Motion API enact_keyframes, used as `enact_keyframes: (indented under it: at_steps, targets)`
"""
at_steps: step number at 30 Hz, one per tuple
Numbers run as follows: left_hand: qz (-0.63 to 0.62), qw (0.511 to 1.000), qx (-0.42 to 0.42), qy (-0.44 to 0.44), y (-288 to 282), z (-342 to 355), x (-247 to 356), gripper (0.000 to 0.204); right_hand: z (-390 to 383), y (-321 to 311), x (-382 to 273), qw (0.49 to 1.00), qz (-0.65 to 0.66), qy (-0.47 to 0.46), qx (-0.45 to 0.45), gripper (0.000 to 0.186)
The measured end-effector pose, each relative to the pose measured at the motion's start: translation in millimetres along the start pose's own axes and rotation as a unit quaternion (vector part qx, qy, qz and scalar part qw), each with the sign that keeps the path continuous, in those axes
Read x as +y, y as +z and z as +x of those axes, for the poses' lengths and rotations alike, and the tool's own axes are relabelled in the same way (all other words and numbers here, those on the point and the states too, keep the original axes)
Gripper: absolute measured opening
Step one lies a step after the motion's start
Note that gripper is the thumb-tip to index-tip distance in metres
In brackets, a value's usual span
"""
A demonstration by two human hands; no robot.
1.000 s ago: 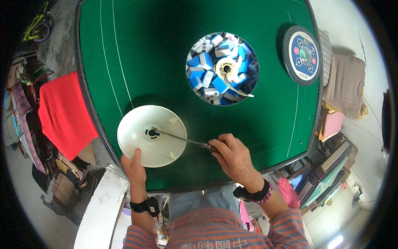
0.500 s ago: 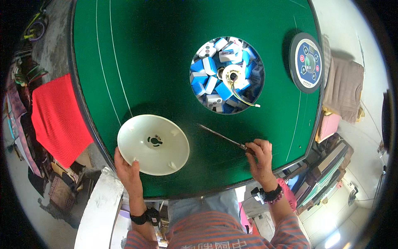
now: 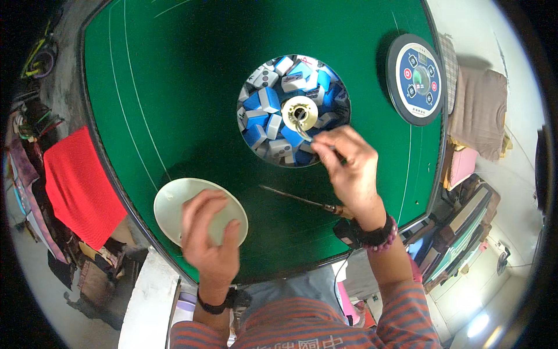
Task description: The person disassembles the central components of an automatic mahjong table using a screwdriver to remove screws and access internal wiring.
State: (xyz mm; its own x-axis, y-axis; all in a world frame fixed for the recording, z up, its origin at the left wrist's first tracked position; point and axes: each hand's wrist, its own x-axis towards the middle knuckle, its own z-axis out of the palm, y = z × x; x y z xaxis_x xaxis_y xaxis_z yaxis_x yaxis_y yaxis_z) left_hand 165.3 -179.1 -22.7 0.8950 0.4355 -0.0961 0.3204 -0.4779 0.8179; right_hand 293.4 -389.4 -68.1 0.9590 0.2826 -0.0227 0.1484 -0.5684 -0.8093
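My right hand [image 3: 353, 171] reaches to the near edge of the round opening in the green table, thumb and forefinger pinched on the wire bundle [image 3: 303, 134]. Those wires come out of a cream round post [image 3: 290, 118] that stands among blue and white mahjong tiles [image 3: 268, 100]. Just below that hand a screwdriver [image 3: 295, 196] lies on the cloth, its handle partly hidden by my wrist. My left hand [image 3: 212, 241], slightly blurred, is open above a pale shallow dome-shaped cover [image 3: 170, 200], which rests hollow side up and is half covered by the hand.
The green mahjong table [image 3: 197, 110] has a raised dark rim. A round control panel [image 3: 419, 80] with buttons lies at its right edge. Beyond the rim are a brown cloth [image 3: 478, 113] on the right and a red cloth [image 3: 81, 186] on the left.
My right hand has let go of the screwdriver and moved up to pinch the wires. My left hand has left the cover's rim and come over its hollow. The whole view has shifted a little.
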Motion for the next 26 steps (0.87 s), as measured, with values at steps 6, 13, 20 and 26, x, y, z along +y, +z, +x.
enact_keyframes:
  at_steps: [6,13,20,26]
  targets:
    - [-0.033,0.997,-0.058,0.040,67.6,39.3,15.0,0.027,23.7,-17.9,32.1,0.951,0.236,0.194,0.049,0.005]
    - [-0.034,0.999,0.010,0.035,121.1,67.6,4.9,0.019,22.6,-14.7,60.1,0.949,0.261,0.171,0.039,0.004]
    - [0.031,0.998,0.027,0.045,136.0,71.7,0.8,0.015,22.5,-15.4,62.1,0.944,0.290,0.155,0.020,0.003]
    - [0.129,0.991,0.015,0.044,132.3,74.1,9.9,0.009,21.9,-17.1,67.7,0.939,0.304,0.162,-0.006,0.007]
